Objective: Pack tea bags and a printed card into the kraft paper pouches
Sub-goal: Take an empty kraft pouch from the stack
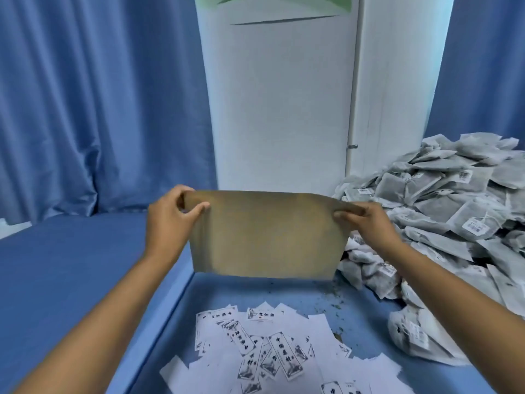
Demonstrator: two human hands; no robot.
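While both arms are extended forward, a kraft paper pouch [267, 234] is held in the air between the hands, above the blue-covered table [71, 265]. Its upper left corner is pinched by the left hand [170, 220] between thumb and curled fingers, and its upper right corner is gripped by the right hand [366, 223], fingers folded over the top edge. The pouch hangs broad side toward the camera, its lower edge clear of the surface. Printed cards [270, 356] are scattered on the near part of the table, below the pouch. A large heap of tea bags [454, 211] is piled to the right, just beside the right hand. Blue curtains [99, 103] hang at the far side.
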